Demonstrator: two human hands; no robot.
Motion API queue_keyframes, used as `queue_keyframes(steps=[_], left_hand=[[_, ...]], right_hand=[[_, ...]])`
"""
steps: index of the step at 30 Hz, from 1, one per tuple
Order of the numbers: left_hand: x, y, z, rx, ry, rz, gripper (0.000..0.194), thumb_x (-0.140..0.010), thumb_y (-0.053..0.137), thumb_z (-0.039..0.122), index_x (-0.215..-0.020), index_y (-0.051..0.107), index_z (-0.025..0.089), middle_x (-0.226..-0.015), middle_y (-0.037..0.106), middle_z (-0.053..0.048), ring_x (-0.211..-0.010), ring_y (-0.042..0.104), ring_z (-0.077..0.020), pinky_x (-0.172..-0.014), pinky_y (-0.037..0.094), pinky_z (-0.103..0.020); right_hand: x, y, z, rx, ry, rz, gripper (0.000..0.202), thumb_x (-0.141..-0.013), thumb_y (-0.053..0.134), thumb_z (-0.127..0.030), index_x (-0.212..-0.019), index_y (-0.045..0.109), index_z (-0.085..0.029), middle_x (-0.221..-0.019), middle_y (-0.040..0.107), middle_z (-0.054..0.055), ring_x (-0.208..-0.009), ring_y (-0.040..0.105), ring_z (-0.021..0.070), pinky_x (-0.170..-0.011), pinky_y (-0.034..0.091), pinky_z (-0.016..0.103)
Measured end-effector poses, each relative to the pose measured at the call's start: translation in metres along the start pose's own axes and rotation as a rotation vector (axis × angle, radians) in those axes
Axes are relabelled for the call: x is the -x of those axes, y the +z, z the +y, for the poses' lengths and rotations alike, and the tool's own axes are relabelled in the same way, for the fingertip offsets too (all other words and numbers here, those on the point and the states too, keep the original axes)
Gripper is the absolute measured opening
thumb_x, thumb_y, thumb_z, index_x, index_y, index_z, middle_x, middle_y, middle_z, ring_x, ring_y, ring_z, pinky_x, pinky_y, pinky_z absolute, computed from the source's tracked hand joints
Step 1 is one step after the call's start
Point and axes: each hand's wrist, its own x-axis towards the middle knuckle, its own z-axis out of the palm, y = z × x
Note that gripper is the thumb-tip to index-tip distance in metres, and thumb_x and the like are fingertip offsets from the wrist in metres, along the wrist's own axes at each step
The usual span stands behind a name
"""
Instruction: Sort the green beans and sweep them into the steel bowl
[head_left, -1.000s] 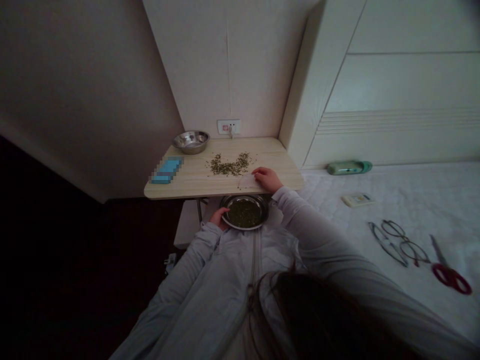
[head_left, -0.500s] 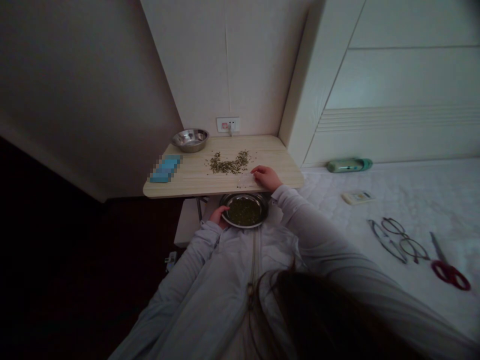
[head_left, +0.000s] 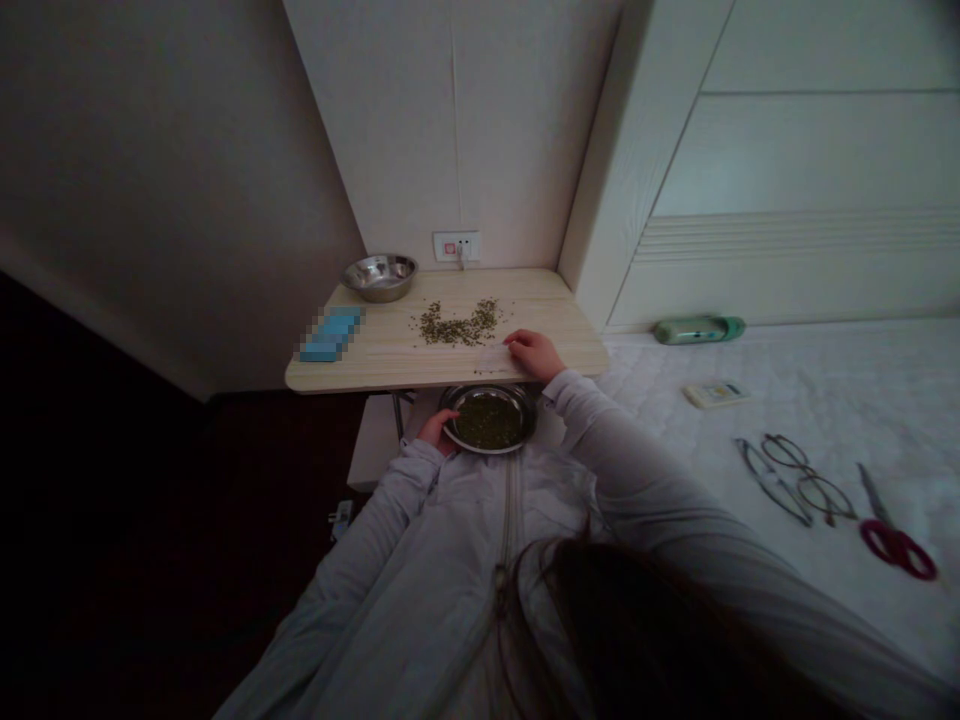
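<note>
My left hand [head_left: 436,432] grips the left rim of a round metal bowl [head_left: 491,447], its thumb over the edge. Small green beans [head_left: 489,418] cover the bowl's bottom. The bowl is just below the front edge of a light wooden table [head_left: 360,372], close to my body. Above the tabletop's right front, my right hand [head_left: 536,354] is closed on a thin clear plastic piece [head_left: 493,358]; its exact kind I cannot tell. More small greenish beans [head_left: 457,328] lie scattered in a U-shaped patch on the table, just beyond the plastic.
A second metal bowl [head_left: 380,279] stands at the table's back left, near a blurred blue item [head_left: 331,334]. A wall socket [head_left: 456,246] holds a plug. On the white bed to the right lie a green bottle [head_left: 697,330], a remote [head_left: 716,394], glasses [head_left: 825,494] and red-handled scissors [head_left: 896,548].
Very little differs. My right hand and the plastic piece are almost where they were, and the bowl stays in my left hand. The whole view has shifted slightly.
</note>
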Motion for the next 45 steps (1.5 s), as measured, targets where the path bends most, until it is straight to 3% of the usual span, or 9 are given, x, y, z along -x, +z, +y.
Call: queue_keyframes(steps=[11, 19, 29, 39, 45], left_hand=[[0.0000, 0.0010, 0.0007, -0.023, 0.004, 0.057, 0.033, -0.062, 0.040, 0.014, -0.092, 0.054, 0.010, -0.064, 0.064, -0.006, -0.081, 0.055, -0.0219, -0.078, 0.039, -0.034], [0.0019, 0.0015, -0.0003, 0.013, 0.010, -0.004, 0.035, -0.061, 0.039, 0.012, -0.092, 0.054, 0.010, -0.066, 0.064, -0.007, -0.083, 0.055, -0.0219, -0.078, 0.039, -0.034], [0.0021, 0.0025, 0.0003, 0.008, 0.002, 0.024, 0.036, -0.059, 0.039, 0.011, -0.091, 0.054, 0.010, -0.068, 0.064, -0.007, -0.084, 0.055, -0.0217, -0.079, 0.039, -0.034], [0.0006, 0.0010, -0.0003, 0.021, -0.010, 0.012, 0.035, -0.058, 0.039, 0.011, -0.090, 0.054, 0.010, -0.070, 0.064, -0.007, -0.085, 0.054, -0.0219, -0.079, 0.039, -0.034], [-0.0011, -0.0002, -0.0004, 0.026, -0.007, 0.005, 0.034, -0.058, 0.039, 0.012, -0.089, 0.054, 0.009, -0.066, 0.064, -0.007, -0.084, 0.055, -0.0211, -0.079, 0.039, -0.032]], right_hand=[[0.0005, -0.0004, -0.0013, -0.014, 0.017, 0.000, 0.024, -0.061, 0.040, -0.025, -0.076, 0.057, -0.017, -0.055, 0.053, -0.003, -0.055, 0.045, 0.0082, -0.056, 0.035, 0.021], [0.0018, 0.0010, 0.0007, -0.008, 0.009, 0.037, 0.025, -0.061, 0.040, -0.027, -0.076, 0.057, -0.017, -0.054, 0.051, -0.003, -0.053, 0.043, 0.0078, -0.052, 0.033, 0.020], [0.0006, 0.0001, -0.0001, -0.025, 0.032, 0.023, 0.024, -0.060, 0.041, -0.027, -0.074, 0.057, -0.017, -0.053, 0.050, -0.003, -0.050, 0.042, 0.0076, -0.052, 0.032, 0.021], [-0.0023, -0.0004, 0.0034, -0.263, 0.113, 0.049, 0.024, -0.058, 0.040, -0.027, -0.074, 0.055, -0.016, -0.050, 0.049, -0.004, -0.048, 0.041, 0.0070, -0.049, 0.033, 0.020], [-0.0010, -0.0003, 0.0013, -0.246, 0.099, 0.026, 0.023, -0.057, 0.041, -0.025, -0.072, 0.055, -0.015, -0.048, 0.046, -0.005, -0.045, 0.038, 0.0057, -0.047, 0.031, 0.019]])
